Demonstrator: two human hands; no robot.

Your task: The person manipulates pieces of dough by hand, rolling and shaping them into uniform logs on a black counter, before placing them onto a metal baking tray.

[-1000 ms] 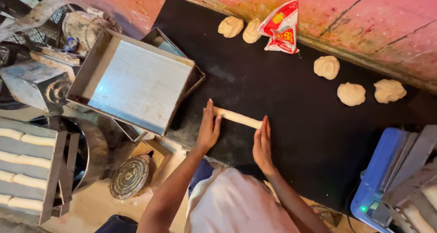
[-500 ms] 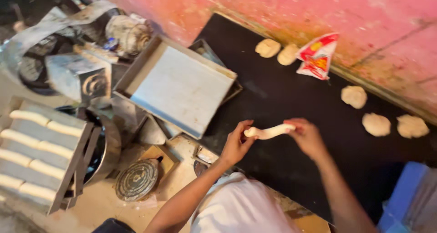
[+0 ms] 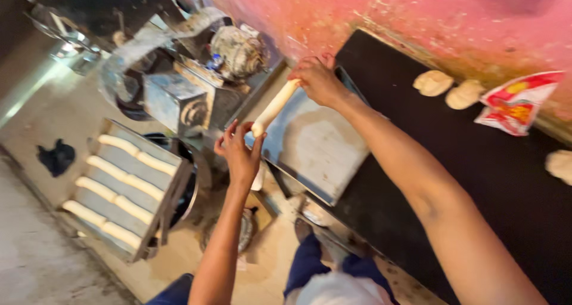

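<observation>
The long pale roll of dough (image 3: 274, 108) is held in the air between both hands, above the near-left edge of the empty rectangular metal baking tray (image 3: 316, 150). Its long axis runs on a diagonal: the lower end points down and left toward the person's body, the upper end up and right toward the pink wall (image 3: 369, 13). The left hand (image 3: 239, 153) is curled loosely around the lower end, fingers partly bent, pinching the tip. The right hand (image 3: 319, 78) is closed over the upper end, which it hides.

Half a second ago the roll lay nearly level, just off the black table (image 3: 494, 180), with the hands close together. Now it has been carried leftward over the tray, tilted steeply and looks stretched longer, and the hands are farther apart. The view has also swung left, so the second tray lined with rows of pale dough sticks (image 3: 119, 186) sits lower left, and the grey metal machine (image 3: 179, 96) stands above it.

On the table, two round dough lumps (image 3: 447, 89) lie by the wall next to a red and white plastic packet (image 3: 515, 102).
</observation>
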